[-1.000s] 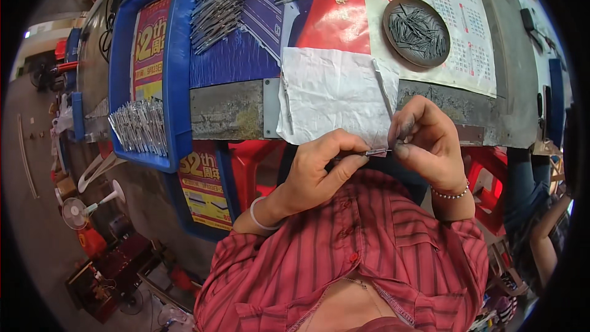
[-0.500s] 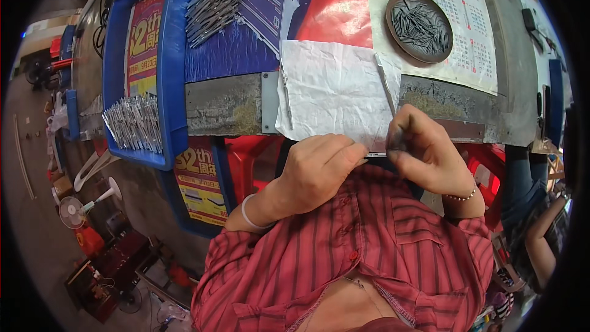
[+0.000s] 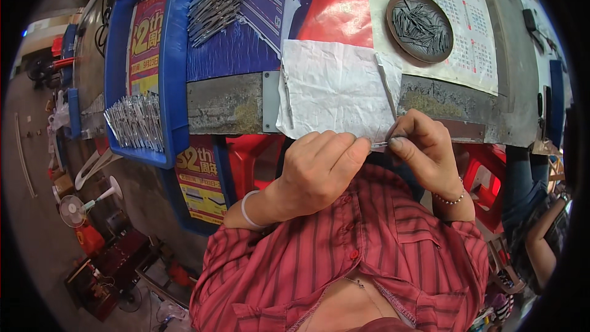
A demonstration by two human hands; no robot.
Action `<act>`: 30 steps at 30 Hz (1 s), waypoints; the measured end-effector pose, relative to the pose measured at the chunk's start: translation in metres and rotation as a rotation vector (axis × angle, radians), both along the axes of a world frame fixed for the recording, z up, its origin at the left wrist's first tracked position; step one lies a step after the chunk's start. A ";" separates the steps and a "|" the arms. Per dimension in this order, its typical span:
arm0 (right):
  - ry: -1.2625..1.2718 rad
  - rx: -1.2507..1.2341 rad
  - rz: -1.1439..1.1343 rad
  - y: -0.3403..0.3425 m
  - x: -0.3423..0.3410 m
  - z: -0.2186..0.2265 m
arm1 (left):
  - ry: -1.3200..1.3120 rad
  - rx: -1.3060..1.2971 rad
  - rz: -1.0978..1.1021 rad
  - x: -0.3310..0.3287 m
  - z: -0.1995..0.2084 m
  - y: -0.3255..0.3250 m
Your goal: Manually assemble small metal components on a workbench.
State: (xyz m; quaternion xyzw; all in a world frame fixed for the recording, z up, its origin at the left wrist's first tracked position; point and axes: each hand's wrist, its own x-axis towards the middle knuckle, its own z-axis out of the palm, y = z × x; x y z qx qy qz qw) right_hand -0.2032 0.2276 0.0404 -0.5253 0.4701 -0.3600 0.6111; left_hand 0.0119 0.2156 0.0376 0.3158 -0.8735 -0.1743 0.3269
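Both hands meet at the near edge of the work table. My left hand [image 3: 324, 166] is closed, its thumb and fingers pinching a thin silvery metal piece [image 3: 379, 144]. Opposite it, my right hand [image 3: 427, 149] has thumb and forefinger pressed together at the piece's other end. Most of the piece is hidden by the fingers. Just beyond lies a crumpled white sheet [image 3: 335, 89]. On its right side rests a slim metal tool [image 3: 385, 83], its lower end reaching to my right hand; a thin silvery piece [image 3: 286, 95] lies along its left side.
A round brown dish [image 3: 424, 56] holds many small dark metal pins. Piles of slim silvery pieces [image 3: 216, 0] lie at the far left. A blue tray [image 3: 175, 67] with more of them [image 3: 135, 124] stands left. Red stools [image 3: 252, 160] sit under the table.
My right hand has shifted slightly left, its thumb and forefinger now closed at the end of the thin piece. The piece has come up a little with my left hand.
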 end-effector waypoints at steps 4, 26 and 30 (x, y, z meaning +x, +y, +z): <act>-0.023 0.060 -0.003 0.000 0.000 -0.001 | -0.035 -0.032 -0.003 -0.001 0.003 -0.002; -0.182 0.181 -0.037 -0.004 -0.002 -0.008 | -0.150 -0.056 -0.014 -0.008 0.013 -0.010; -0.196 0.178 -0.036 -0.007 0.000 -0.008 | -0.127 -0.108 -0.018 -0.008 0.009 -0.014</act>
